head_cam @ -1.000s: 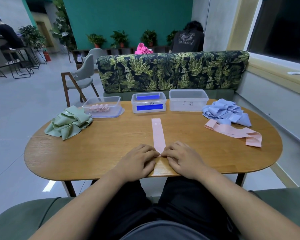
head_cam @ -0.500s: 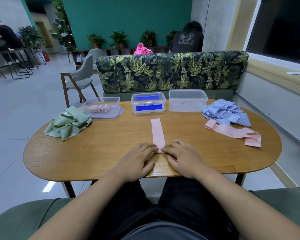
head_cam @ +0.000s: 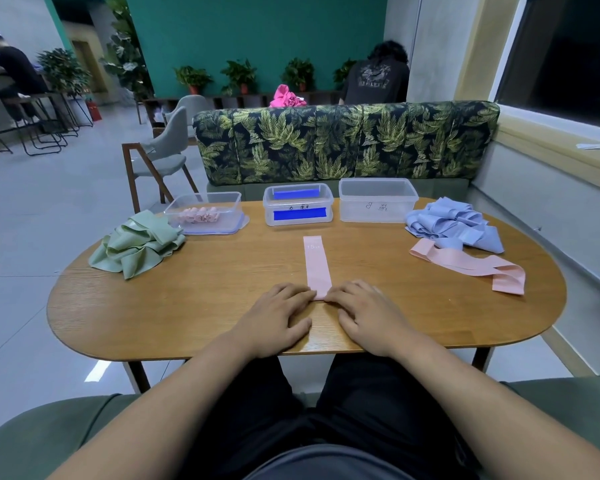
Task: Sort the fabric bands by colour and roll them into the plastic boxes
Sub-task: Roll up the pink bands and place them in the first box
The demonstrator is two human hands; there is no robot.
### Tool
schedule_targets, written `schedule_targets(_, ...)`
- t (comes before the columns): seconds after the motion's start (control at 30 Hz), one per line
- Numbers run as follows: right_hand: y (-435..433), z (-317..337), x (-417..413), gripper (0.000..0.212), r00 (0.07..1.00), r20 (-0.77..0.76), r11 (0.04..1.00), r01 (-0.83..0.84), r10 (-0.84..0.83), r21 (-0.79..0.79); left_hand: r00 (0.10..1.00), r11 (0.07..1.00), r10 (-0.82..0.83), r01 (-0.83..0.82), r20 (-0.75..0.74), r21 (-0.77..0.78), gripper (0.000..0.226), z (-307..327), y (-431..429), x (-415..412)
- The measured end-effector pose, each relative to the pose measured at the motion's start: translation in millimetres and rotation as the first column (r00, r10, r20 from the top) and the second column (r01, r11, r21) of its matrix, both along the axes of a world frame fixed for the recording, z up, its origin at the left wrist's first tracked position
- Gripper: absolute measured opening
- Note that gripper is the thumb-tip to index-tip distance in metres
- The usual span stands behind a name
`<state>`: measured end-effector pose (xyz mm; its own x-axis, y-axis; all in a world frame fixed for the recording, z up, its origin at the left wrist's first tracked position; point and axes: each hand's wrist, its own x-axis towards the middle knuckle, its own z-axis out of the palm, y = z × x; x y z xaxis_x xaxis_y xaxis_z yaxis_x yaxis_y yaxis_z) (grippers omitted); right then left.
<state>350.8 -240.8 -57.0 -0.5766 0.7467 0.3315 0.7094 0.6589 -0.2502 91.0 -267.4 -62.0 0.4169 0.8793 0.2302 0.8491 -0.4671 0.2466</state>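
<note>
A pink band point(head_cam: 316, 263) lies flat down the middle of the wooden table point(head_cam: 187, 299), its near end turned into a small roll. My left hand point(head_cam: 274, 320) and my right hand point(head_cam: 369, 315) lie low on the table, fingertips pressing on that roll from either side, thumbs resting on the wood. Three clear plastic boxes stand at the far edge: the left box point(head_cam: 205, 211) holds pink rolls, the middle box point(head_cam: 298, 209) has blue labels, the right box point(head_cam: 378, 200) looks empty. Green bands point(head_cam: 137, 244) are heaped at left, blue bands point(head_cam: 454, 225) at right, with another loose pink band point(head_cam: 471, 265).
A leaf-patterned sofa back point(head_cam: 343, 143) rises just behind the boxes. A grey chair point(head_cam: 167, 157) stands at the far left of the table. The near table edge is just behind my wrists. People sit far in the background.
The roll has moved a little away from me along the pink band, and both hands have followed it; the flat part of the band is shorter.
</note>
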Motion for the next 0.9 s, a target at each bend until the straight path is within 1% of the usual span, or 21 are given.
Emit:
schedule_targets(0.03, 0.4, -0.3, -0.1, 0.043, 1.0, -0.003, 1.0, -0.001, 0.001, -0.007, 0.999, 0.999, 0.023, -0.021, 0.048, -0.048, 0.065, 0.7, 2.8, -0.8)
schedule_targets(0.07, 1.6, -0.6, 0.1, 0.044, 1.0, -0.008, 1.0, -0.003, 0.003, -0.014, 0.985, 0.993, 0.066, -0.049, 0.157, -0.107, 0.06, 1.7, 6.8, -1.6)
schedule_targets(0.1, 3.2, -0.5, 0.0, 0.043, 1.0, -0.016, 1.0, -0.003, 0.003, -0.022, 0.944, 0.983, 0.128, -0.081, 0.303, -0.163, 0.051, 4.2, 11.4, -2.7)
schedule_targets(0.13, 5.9, -1.0, -0.4, 0.041, 1.0, -0.023, 0.999, 0.001, -0.002, -0.032, 0.881, 0.97, 0.205, -0.124, 0.426, -0.209, 0.039, 7.4, 16.9, -4.2)
schedule_targets(0.17, 9.2, -1.5, -1.3, 0.038, 1.0, -0.028, 0.999, 0.005, -0.006, -0.04, 0.826, 0.955, 0.273, -0.169, 0.494, -0.245, 0.026, 12.3, 22.7, -4.8)
schedule_targets(0.2, 12.3, -2.0, -2.5, 0.035, 0.999, -0.031, 0.999, 0.008, -0.01, -0.046, 0.801, 0.938, 0.326, -0.209, 0.502, -0.276, 0.015, 17.3, 28.7, -4.4)
schedule_targets(0.23, 15.2, -2.5, -4.0, 0.033, 0.999, -0.036, 0.999, 0.011, -0.013, -0.051, 0.798, 0.923, 0.361, -0.231, 0.483, -0.308, 0.01, 21.7, 34.7, -2.6)
schedule_targets(0.33, 21.8, -2.4, -7.7, 0.025, 0.996, -0.089, 0.998, 0.008, -0.014, -0.064, 0.825, 0.876, 0.43, -0.283, 0.368, -0.389, 0.025, 36.0, 49.4, 11.2)
schedule_targets(0.43, 26.5, -2.0, -10.7, 0.017, 0.988, -0.156, 0.996, -0.005, -0.009, -0.09, 0.821, 0.808, 0.497, -0.318, 0.282, -0.496, 0.041, 44.7, 63.5, 22.5)
schedule_targets(0.5, 29.8, -1.8, -12.8, 0.015, 0.983, -0.183, 0.995, -0.003, -0.016, -0.105, 0.821, 0.779, 0.51, -0.315, 0.256, -0.542, 0.043, 47.9, 68.5, 27.5)
schedule_targets(0.63, 32.1, -3.2, -14.9, 0.013, 0.979, -0.204, 0.995, -0.014, -0.007, -0.101, 0.832, 0.771, 0.496, -0.29, 0.248, -0.566, 0.024, 50.5, 66.4, 29.6)
schedule_targets(0.8, 26.2, -4.0, -12.3, 0.008, 0.975, -0.223, 0.996, -0.036, 0.016, -0.084, 0.874, 0.801, 0.444, -0.286, 0.201, -0.527, 0.026, 53.4, 61.9, 23.6)
schedule_targets(0.9, 26.0, -3.1, -13.3, 0.009, 0.978, -0.205, 0.994, -0.05, 0.03, -0.092, 0.874, 0.819, 0.438, -0.292, 0.209, -0.494, 0.026, 49.8, 60.7, 22.9)
